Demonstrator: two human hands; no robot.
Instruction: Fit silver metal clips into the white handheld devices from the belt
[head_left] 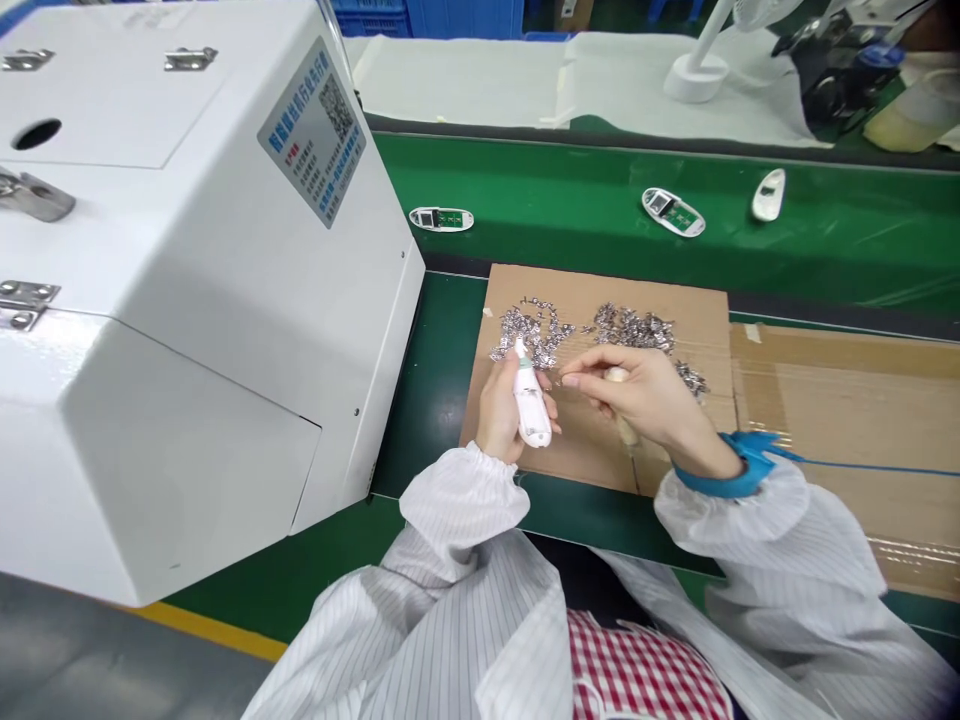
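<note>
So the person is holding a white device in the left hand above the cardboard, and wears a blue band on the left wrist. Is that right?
Not quite: the blue band is on the right wrist, as the head view shows. The left hand does hold the white device above the cardboard.

Over the cardboard sheet (581,450), my left hand (497,410) holds a white device (532,408), my right hand (649,395) a pale handle (627,433); metal pieces (634,328) lie on it, a white machine (247,300) stands left of it.
</note>
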